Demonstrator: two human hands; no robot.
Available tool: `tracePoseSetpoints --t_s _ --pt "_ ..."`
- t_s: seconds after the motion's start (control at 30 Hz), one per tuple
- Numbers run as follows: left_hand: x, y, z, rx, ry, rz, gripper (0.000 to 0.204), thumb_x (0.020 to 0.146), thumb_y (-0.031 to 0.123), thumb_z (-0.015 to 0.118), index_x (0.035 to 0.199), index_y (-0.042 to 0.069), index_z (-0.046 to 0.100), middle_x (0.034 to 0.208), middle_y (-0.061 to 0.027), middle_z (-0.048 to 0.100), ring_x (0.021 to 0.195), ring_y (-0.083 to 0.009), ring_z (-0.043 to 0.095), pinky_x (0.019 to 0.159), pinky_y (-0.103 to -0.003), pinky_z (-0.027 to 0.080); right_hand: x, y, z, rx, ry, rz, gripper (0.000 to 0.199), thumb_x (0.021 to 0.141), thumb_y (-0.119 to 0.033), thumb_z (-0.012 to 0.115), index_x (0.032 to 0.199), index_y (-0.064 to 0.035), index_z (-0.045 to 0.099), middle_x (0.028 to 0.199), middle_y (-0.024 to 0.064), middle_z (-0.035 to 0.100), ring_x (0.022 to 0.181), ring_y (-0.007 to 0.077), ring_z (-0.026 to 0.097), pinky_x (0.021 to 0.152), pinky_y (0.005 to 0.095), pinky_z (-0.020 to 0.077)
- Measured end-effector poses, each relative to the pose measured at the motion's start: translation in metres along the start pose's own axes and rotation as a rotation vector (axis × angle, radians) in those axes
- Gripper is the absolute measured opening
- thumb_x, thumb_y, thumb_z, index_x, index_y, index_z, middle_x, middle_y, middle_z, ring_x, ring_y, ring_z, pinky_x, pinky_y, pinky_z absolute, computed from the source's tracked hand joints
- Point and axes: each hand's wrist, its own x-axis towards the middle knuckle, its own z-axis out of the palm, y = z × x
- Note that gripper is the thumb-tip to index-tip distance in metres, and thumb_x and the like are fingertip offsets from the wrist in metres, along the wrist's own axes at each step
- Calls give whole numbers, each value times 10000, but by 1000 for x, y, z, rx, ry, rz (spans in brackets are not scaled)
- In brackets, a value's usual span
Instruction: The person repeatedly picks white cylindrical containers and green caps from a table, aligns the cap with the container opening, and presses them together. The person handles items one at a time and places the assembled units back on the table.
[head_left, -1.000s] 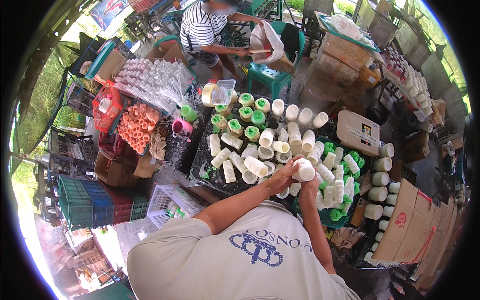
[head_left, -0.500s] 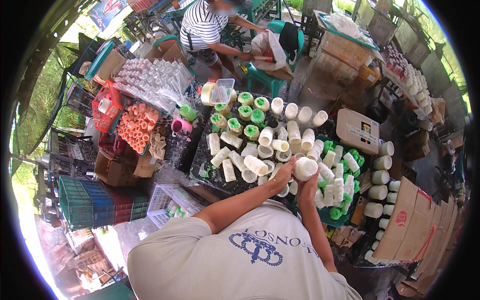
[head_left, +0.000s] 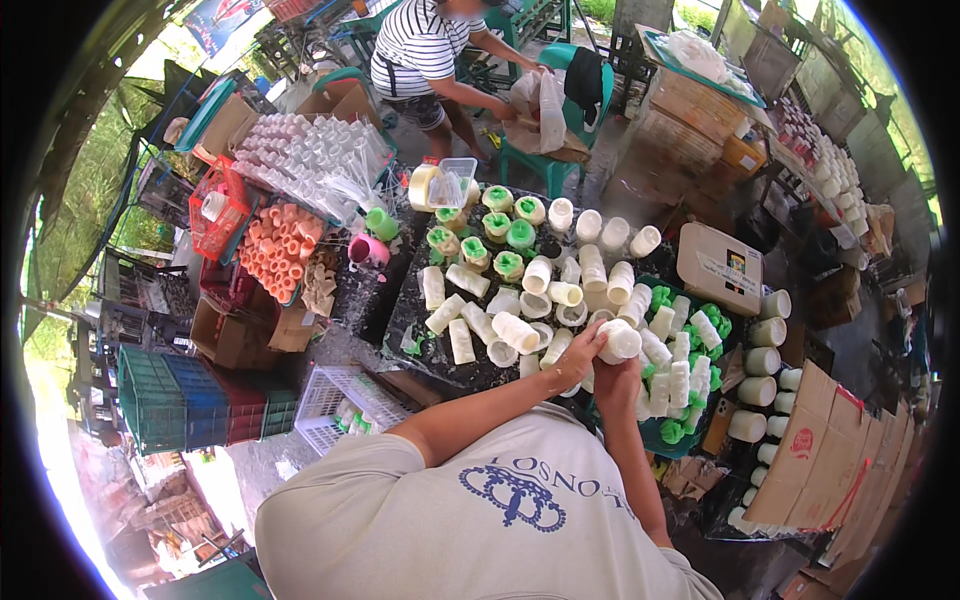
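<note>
In front of my chest, at the table's near edge, I hold a white, rounded cylindrical piece (head_left: pixel 620 341) with its broad end up. My right hand (head_left: pixel 617 384) is wrapped round its lower part from below. My left hand (head_left: pixel 578 358) is closed against its left side, the fingertips at its edge. Beside my hands, white ribbed cylinders (head_left: pixel 514 332) lie and stand on the dark table (head_left: pixel 425 366), along with clear cups (head_left: pixel 502 352). To the right, a dark green tray (head_left: pixel 655 437) bears more white cylinders and green pieces (head_left: pixel 704 327).
Cream pots with green tops (head_left: pixel 508 265) stand behind, near a tape roll (head_left: pixel 424 187) and a clear tub (head_left: pixel 457 181). A cardboard box (head_left: pixel 719 268) sits back right. Stacked crates (head_left: pixel 190 400) stand left. A co-worker (head_left: pixel 425 60) handles a bag (head_left: pixel 540 112) over a green chair.
The white piece has turned a little in my hands and shifted slightly right; my left fingers have moved up along its edge. Across the table, the co-worker has moved the bag.
</note>
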Motion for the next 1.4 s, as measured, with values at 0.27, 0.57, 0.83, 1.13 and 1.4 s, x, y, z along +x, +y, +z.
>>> tracePoseSetpoints --t_s 0.27,0.57,0.83,1.13,1.4 --pt "-13 34 14 496 88 178 521 1101 301 389 1479 -54 442 1367 -196 605 1226 -237 591 1056 -334 444 -8 1 18 -302 200 -273 462 1111 -375 381 1445 -66 458 1330 119 590 1170 235 636 880 358 594" --pt "-11 24 0 156 -85 122 638 1097 470 384 1591 92 241 1485 -114 449 1386 -205 416 1109 -347 385 -14 -5 37 -47 8 -47 532 1090 -463 408 1434 -60 448 1408 110 548 1294 260 541 1110 468 439" --pt "-16 47 6 68 -79 -9 656 1074 486 457 1591 111 303 1446 -68 496 1341 -166 453 1105 -349 388 -1 -10 22 -210 92 -39 440 1091 -372 397 1395 -60 463 1361 122 579 1187 274 625 937 461 575" --pt "-15 51 12 665 170 243 429 1100 271 411 1320 -38 611 1070 -174 735 971 -204 695 890 -328 536 -4 -4 12 -946 228 -426 357 1110 -350 390 1016 -24 501 909 80 586 815 129 579 643 300 510" --pt "-13 57 28 624 333 312 365 1095 258 428 1178 -5 666 894 -153 726 800 -194 683 741 -342 526 1 -12 15 -835 243 -505 360 1114 -330 395 983 -17 517 901 77 575 805 160 535 754 330 467"
